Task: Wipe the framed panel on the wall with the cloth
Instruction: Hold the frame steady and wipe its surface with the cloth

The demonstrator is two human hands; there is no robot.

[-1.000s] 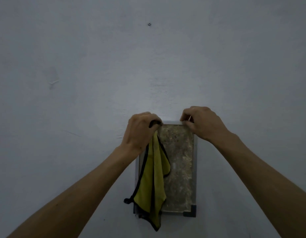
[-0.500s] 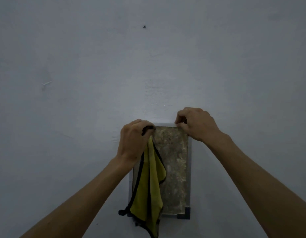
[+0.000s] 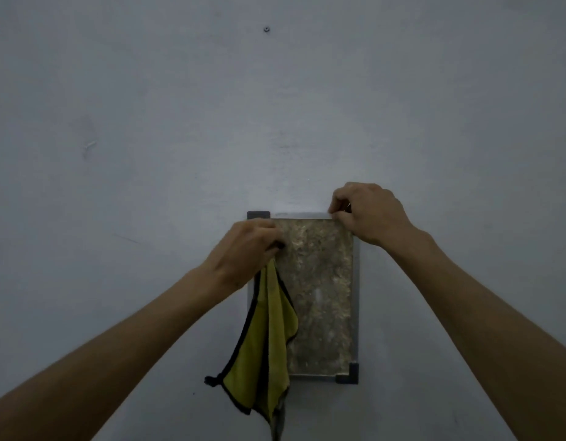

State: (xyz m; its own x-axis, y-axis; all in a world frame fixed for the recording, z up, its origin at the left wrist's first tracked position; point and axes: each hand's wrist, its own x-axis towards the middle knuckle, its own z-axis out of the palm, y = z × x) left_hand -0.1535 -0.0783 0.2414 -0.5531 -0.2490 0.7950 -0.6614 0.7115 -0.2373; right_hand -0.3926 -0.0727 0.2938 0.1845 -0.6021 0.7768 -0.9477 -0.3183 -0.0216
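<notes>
The framed panel (image 3: 319, 291) hangs upright on the wall, a mottled grey-brown surface in a thin grey frame with dark corner pieces. My left hand (image 3: 246, 249) rests on the panel's upper left part, shut on a yellow cloth (image 3: 262, 351) with black edging. The cloth hangs loose down the panel's left side and past its bottom edge. My right hand (image 3: 367, 211) pinches the frame's top right corner, fingers curled over the top rail. The left edge of the frame is mostly hidden by the cloth and my left hand.
The wall (image 3: 148, 122) is plain pale grey all around the panel. A small screw or nail head (image 3: 266, 28) sits high above the panel. A small scuff mark (image 3: 90, 144) shows at the left.
My left hand has slid down from the top left corner, uncovering the dark corner piece. The right hand keeps its grip on the top right corner. The view has shifted slightly.
</notes>
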